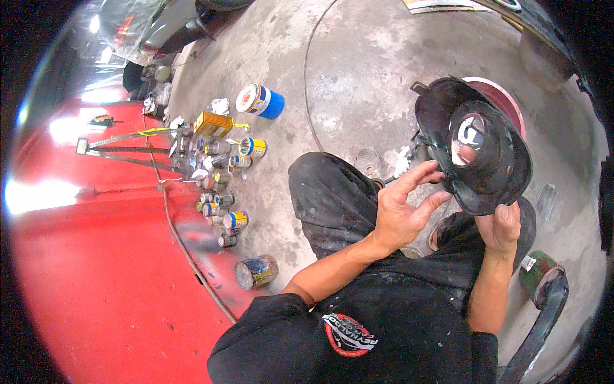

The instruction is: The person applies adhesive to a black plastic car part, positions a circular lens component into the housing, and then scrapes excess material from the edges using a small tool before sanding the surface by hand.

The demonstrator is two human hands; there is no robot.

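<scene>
A black plastic headlight housing, with a round shiny reflector in its middle, is held up over my knees. My right hand grips its lower edge, thumb on the near side; the other fingers are mostly hidden behind it. At the housing's left edge is my left hand, its thumb and fingers apart with a gap between them. The fingertips are close against the rim; whether they press on it is hard to see. Dark clips or brackets stick out along that left side.
A reddish bucket stands behind the housing. To the left, several paint cans crowd the floor by a red wall, with a blue can and a yellow tin. A green can sits at right. A hose crosses the concrete.
</scene>
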